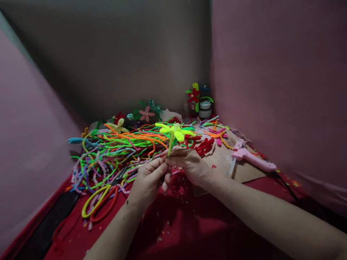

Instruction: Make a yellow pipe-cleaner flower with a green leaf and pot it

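A yellow pipe-cleaner flower point(177, 133) stands upright between my hands, its petals spread above a yellow-green stem. My left hand point(149, 177) pinches the lower stem between thumb and forefinger. From the other side, the fingers of my right hand point(191, 164) close on the same stem, touching the left fingertips. The stem's lower end is hidden by the fingers. Just behind lies a large heap of pipe cleaners point(124, 142) in green, orange, purple and pink. Dark red pipe-cleaner pieces point(205, 147) lie beyond my right hand.
A pink glue gun point(253, 159) rests on a cardboard sheet point(248, 173) at right. Scissors with yellow and red handles point(96, 202) lie at left on the red cloth point(173, 224). Finished flowers point(146, 114) and a grey-white jar point(205, 109) stand at the back near the walls.
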Motion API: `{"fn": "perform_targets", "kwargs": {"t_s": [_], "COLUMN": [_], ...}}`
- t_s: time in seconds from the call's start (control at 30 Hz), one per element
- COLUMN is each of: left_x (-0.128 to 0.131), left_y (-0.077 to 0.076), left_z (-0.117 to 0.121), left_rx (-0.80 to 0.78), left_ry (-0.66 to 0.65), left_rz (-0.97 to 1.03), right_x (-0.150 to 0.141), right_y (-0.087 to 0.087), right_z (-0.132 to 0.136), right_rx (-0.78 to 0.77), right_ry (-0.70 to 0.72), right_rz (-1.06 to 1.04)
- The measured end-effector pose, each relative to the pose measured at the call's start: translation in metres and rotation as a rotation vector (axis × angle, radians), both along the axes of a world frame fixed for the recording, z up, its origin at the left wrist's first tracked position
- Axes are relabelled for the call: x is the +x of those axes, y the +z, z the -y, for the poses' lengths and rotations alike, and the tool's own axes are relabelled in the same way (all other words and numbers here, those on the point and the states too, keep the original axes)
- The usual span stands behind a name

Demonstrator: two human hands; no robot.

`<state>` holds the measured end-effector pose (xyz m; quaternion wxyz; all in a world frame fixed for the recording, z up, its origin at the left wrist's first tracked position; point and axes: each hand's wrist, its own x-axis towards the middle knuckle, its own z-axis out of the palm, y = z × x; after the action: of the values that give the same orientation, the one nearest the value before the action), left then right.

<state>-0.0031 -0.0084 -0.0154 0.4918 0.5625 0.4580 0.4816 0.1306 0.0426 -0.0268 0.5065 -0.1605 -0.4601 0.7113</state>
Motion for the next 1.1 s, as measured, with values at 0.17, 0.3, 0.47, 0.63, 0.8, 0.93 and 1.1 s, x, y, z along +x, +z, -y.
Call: {"fn": "perform_targets", "kwargs": {"t_s": [0.17, 0.3, 0.47, 0.63, 0.8, 0.93, 1.1], "left_x": [0.004, 0.006, 0.005, 0.004, 0.005, 0.003, 0.002], "left_y": [-0.006, -0.004, 0.003, 0.005, 0.0, -0.009, -0.008], "left_z": [0.0, -0.001, -0.002, -0.002, -0.003, -0.003, -0.005], "left_rx": [0.413, 0.241, -0.071, -0.104, 0.214, 0.448, 0.217], "left_ry": [0.306, 0.243, 0.093, -0.008, 0.191, 0.359, 0.279], "left_rz": [-0.428, -0.216, 0.137, 0.128, -0.308, -0.588, -0.267], "right_x": [-0.003, -0.002, 0.0, -0.001, -0.003, -0.005, -0.006], "right_y": [-0.002, -0.004, -0.001, -0.002, -0.008, -0.008, -0.01], "right_z": [0.0, 0.002, 0.003, -0.002, -0.003, -0.003, -0.005], "right_rx": [0.038, 0.089, 0.114, 0.107, 0.123, 0.138, 0.146], "right_ry": [-0.152, -0.05, 0.201, 0.075, -0.068, -0.29, -0.075], "right_rz": [0.036, 0.047, 0.025, 0.027, -0.019, 0.077, 0.075]}}
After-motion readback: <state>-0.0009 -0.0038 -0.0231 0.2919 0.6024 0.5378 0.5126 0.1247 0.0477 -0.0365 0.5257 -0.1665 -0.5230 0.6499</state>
